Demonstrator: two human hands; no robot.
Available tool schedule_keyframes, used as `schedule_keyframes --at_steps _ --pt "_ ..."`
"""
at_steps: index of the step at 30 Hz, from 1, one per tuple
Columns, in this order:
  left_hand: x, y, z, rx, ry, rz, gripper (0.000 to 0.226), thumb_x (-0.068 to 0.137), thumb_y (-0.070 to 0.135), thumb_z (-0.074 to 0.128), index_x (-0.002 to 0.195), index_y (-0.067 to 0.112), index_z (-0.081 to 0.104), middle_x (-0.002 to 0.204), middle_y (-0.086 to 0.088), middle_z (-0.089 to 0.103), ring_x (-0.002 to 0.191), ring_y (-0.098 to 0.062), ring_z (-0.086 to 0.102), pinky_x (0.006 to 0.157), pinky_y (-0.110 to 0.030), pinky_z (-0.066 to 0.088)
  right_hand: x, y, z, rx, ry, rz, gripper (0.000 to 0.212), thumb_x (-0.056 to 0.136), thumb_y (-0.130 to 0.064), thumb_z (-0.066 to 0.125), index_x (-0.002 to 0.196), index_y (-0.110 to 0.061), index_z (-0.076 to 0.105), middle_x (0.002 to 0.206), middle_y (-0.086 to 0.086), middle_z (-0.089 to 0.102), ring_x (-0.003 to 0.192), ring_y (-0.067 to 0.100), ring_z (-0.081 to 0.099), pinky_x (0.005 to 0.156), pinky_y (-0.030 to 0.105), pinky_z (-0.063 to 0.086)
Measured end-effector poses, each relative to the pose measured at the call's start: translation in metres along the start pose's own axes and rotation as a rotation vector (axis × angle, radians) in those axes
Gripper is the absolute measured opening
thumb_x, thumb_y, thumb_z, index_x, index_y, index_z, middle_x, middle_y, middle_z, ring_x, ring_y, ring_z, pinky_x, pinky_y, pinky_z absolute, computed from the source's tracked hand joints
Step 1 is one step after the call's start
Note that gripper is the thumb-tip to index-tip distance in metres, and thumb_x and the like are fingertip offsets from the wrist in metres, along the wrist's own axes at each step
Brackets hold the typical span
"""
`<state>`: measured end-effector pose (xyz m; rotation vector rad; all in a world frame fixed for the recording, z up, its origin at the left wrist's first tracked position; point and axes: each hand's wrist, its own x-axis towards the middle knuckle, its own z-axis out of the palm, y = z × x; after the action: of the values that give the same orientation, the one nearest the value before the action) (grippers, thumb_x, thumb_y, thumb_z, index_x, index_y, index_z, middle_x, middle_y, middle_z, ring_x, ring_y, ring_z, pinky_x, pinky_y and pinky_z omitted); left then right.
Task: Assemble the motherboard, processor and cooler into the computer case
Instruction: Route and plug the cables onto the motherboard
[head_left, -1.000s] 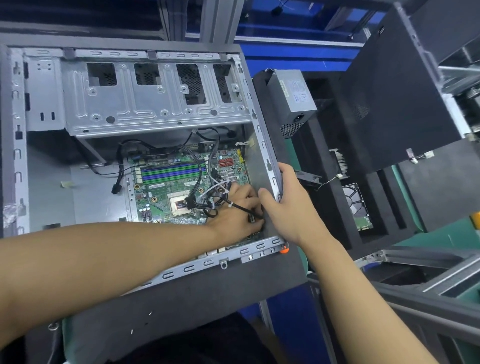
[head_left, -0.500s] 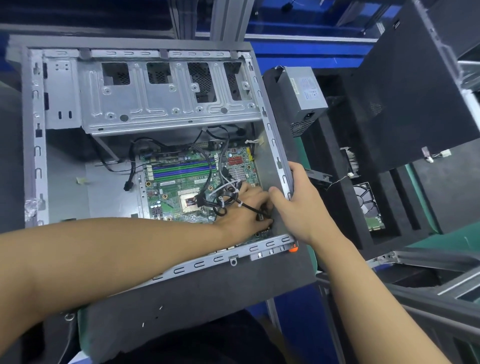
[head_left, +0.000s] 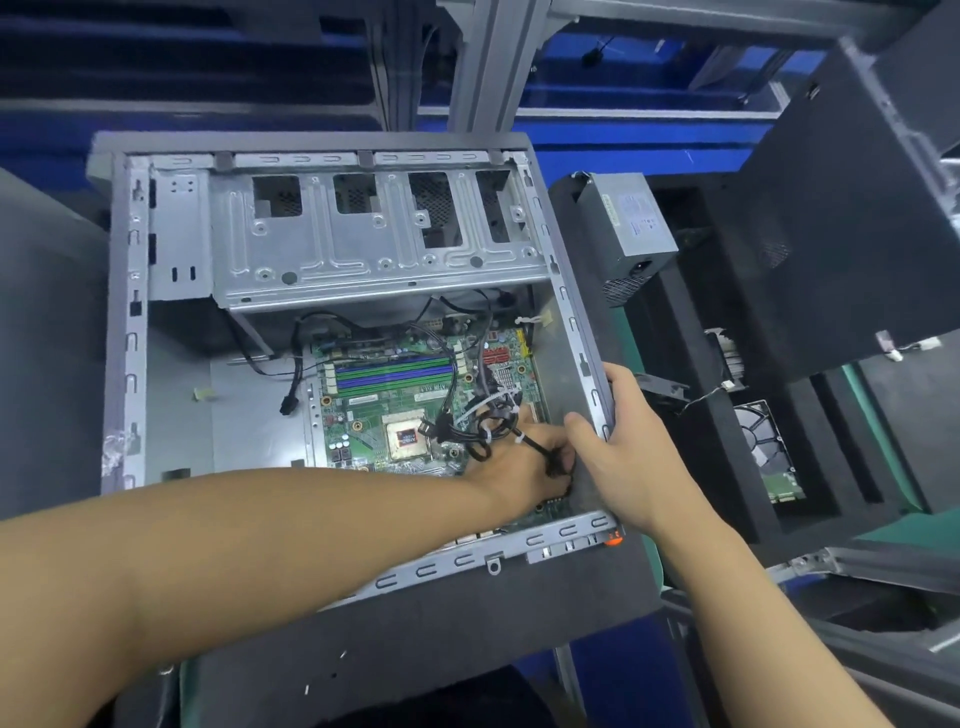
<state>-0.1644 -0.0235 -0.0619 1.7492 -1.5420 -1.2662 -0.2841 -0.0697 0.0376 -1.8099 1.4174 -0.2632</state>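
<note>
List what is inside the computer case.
A green motherboard lies flat on the case floor, black cables tangled over it, a metal drive cage beyond. The left hand covers the board's near right corner, so what sits there is hidden.

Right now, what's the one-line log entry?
left hand: holds cables over motherboard | right hand: grips case | processor: uncovered

grey power supply (head_left: 631, 223) | hard drive (head_left: 771, 454) lying in black foam tray (head_left: 714, 467)
</note>
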Motion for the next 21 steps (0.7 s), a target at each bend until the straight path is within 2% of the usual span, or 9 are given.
schedule_keyframes --at_steps 5,9,12,13,15,16,18,19,21 --pt "0.0 0.007 -0.004 0.005 -0.02 -0.078 0.026 0.078 0.036 0.068 0.082 0.051 0.047 0.079 0.021 0.043 0.069 0.0 0.043 0.056 -0.023 0.028 -0.001 0.0 0.001 -0.019 0.0 0.001 0.042 0.092 -0.031 0.057 0.126 -0.049 0.039 0.119 -0.018 0.059 0.103 -0.004 0.057 0.077 0.017 0.041" --pt "-0.002 0.003 -0.002 -0.009 -0.018 -0.028 0.022 0.078 0.037 0.066 0.083 0.048 0.047 0.079 0.023 0.044 0.068 0.007 0.041 0.057 -0.023 0.029 -0.002 -0.005 0.0 -0.034 0.0 0.006 0.043 0.092 -0.029 0.058 0.12 -0.054 0.038 0.113 -0.022 0.062 0.098 -0.011 0.056 0.074 0.015 0.041" --pt "-0.001 -0.004 -0.001 -0.047 -0.008 0.006 0.023 0.079 0.036 0.068 0.093 0.042 0.051 0.092 0.039 0.04 0.072 0.003 0.046 0.065 -0.024 0.036 -0.003 -0.007 0.0 -0.043 0.007 0.01 0.042 0.092 -0.026 0.057 0.12 -0.052 0.04 0.112 -0.022 0.063 0.099 -0.012 0.056 0.071 0.009 0.041" --pt "-0.002 -0.007 -0.002 -0.07 -0.013 0.034 0.025 0.081 0.034 0.07 0.096 0.04 0.052 0.095 0.044 0.034 0.077 0.003 0.046 0.069 -0.021 0.038 -0.003 -0.008 0.0 -0.048 0.005 0.012 0.042 0.093 -0.025 0.057 0.121 -0.051 0.041 0.113 -0.022 0.062 0.1 -0.013 0.055 0.071 0.007 0.041" --pt "-0.003 -0.013 -0.01 -0.092 -0.063 0.148 0.031 0.083 0.027 0.073 0.105 0.034 0.052 0.1 0.038 0.031 0.085 0.007 0.045 0.078 -0.008 0.035 -0.003 -0.008 -0.001 -0.049 0.005 0.014 0.041 0.093 -0.025 0.056 0.124 -0.047 0.042 0.116 -0.021 0.062 0.101 -0.013 0.055 0.073 0.005 0.04" --pt "-0.005 -0.016 -0.015 -0.079 -0.099 0.208 0.036 0.083 0.027 0.073 0.11 0.03 0.05 0.105 0.032 0.032 0.092 0.005 0.047 0.086 -0.01 0.038 -0.004 -0.008 -0.001 -0.046 0.002 0.011 0.041 0.093 -0.025 0.056 0.127 -0.045 0.042 0.118 -0.02 0.061 0.102 -0.013 0.055 0.075 0.006 0.04" --pt "-0.012 -0.02 -0.03 0.048 -0.166 0.256 0.044 0.087 0.034 0.069 0.119 0.027 0.04 0.128 0.017 0.028 0.104 -0.012 0.055 0.095 -0.035 0.047 -0.003 -0.007 -0.001 -0.041 -0.004 0.002 0.044 0.094 -0.025 0.056 0.133 -0.04 0.041 0.123 -0.019 0.06 0.104 -0.012 0.054 0.08 0.009 0.04" --pt "-0.016 -0.02 -0.037 0.142 -0.193 0.247 0.05 0.088 0.038 0.066 0.126 0.026 0.035 0.14 0.014 0.019 0.105 -0.021 0.059 0.093 -0.043 0.049 -0.004 -0.008 -0.001 -0.036 -0.007 0.001 0.047 0.095 -0.025 0.056 0.137 -0.037 0.039 0.127 -0.018 0.058 0.107 -0.01 0.054 0.083 0.012 0.041" --pt "-0.026 -0.021 -0.05 0.322 -0.248 0.219 0.072 0.09 0.037 0.064 0.145 0.021 0.02 0.156 0.01 -0.005 0.118 -0.03 0.056 0.098 -0.048 0.048 -0.007 -0.011 0.001 -0.08 0.047 -0.006 0.053 0.095 -0.024 0.058 0.143 -0.028 0.036 0.132 -0.013 0.05 0.115 0.001 0.051 0.092 0.02 0.04"
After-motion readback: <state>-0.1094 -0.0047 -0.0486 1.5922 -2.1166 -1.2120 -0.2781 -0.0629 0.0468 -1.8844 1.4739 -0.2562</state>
